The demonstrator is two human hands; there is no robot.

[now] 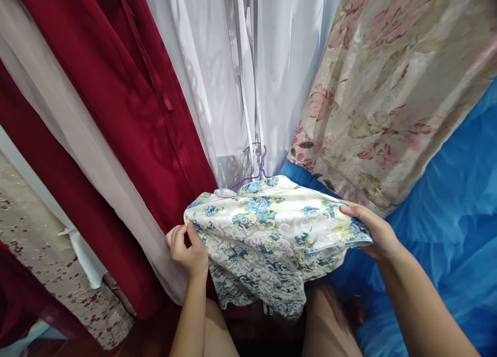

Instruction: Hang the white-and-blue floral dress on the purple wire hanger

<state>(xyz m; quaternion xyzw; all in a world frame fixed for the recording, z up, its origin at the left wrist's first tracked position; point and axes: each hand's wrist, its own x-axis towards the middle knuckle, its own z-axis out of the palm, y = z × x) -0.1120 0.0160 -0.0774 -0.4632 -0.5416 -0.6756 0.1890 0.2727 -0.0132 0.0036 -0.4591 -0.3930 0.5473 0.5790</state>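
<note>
A white blouse [264,233] with blue, green and yellow flowers is stretched out sideways in front of me. It hangs on a purple wire hanger [263,165], whose hook stands up above the collar. My left hand [188,248] is closed on the edge of the left sleeve or shoulder, with its fingers curled in. At the other side, my right hand [375,230] grips the right sleeve, thumb on top and the other fingers hidden beneath the cloth. The lower hem hangs down loosely over my legs.
Long white cloth with ribbons [248,77] hangs straight behind the blouse. Dark red garments [116,88] and a pale one [77,114] hang at the left. On the right are a beige floral garment [373,103] and blue tulle [438,222]. Dark floor [151,331] shows below.
</note>
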